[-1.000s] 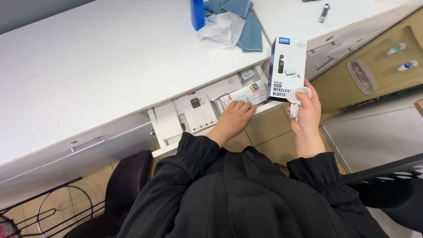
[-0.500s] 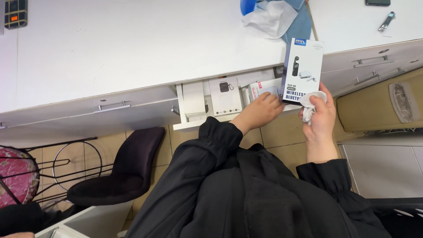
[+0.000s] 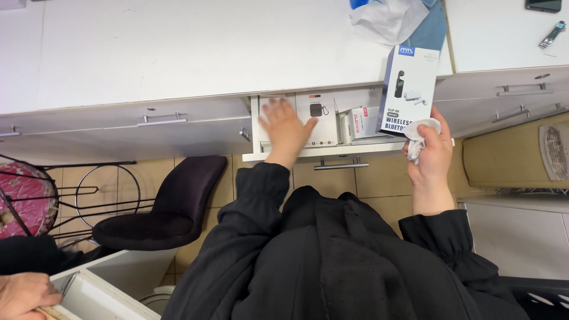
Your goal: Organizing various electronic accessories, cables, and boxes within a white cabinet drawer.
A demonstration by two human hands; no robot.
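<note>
my left hand lies flat, fingers spread and gripping nothing, on the white boxes in the open drawer; my right hand grips a blue-and-white product box and a crumpled white wipe just beside the drawer. i judge the box not yet put away. the drawer's back is hidden under the countertop, and a hand at the lower left is cut off.

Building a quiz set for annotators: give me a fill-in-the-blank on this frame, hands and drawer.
1. The right hand holds a tall box and a crumpled white ____.
2. The left hand lies flat on white boxes inside an open ____.
3. The chair on the floor is ____ in colour.
4. The blue cloth lies on the white ____.

Missing words: tissue; drawer; black; counter
</note>
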